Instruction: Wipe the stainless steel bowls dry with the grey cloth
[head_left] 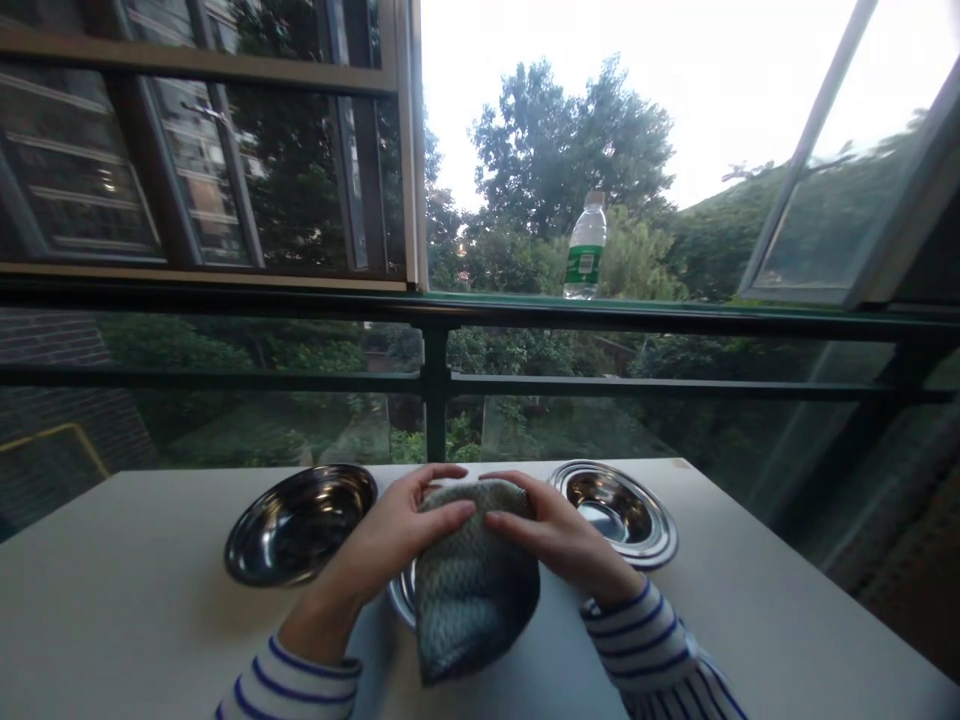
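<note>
Both hands hold a grey-green cloth (472, 580) with a fine scale-like pattern, in front of me over the white table. My left hand (409, 530) grips its upper left edge, thumb on the near face and fingers behind. On the upper right edge, my right hand (551, 525) pinches it the same way. The cloth hangs down toward me in folds, its lower part dark. Behind it, the rim of a metal bowl (403, 597) shows at the left; the cloth hides most of that bowl, and I cannot tell whether they touch.
A deep steel bowl (300, 525) tilts on the left of the white table (150, 600). At the right lies a wide-rimmed steel bowl (615, 512). Beyond the table runs a dark green railing (675, 318), with a green-labelled plastic bottle (585, 250) on its ledge by the open window.
</note>
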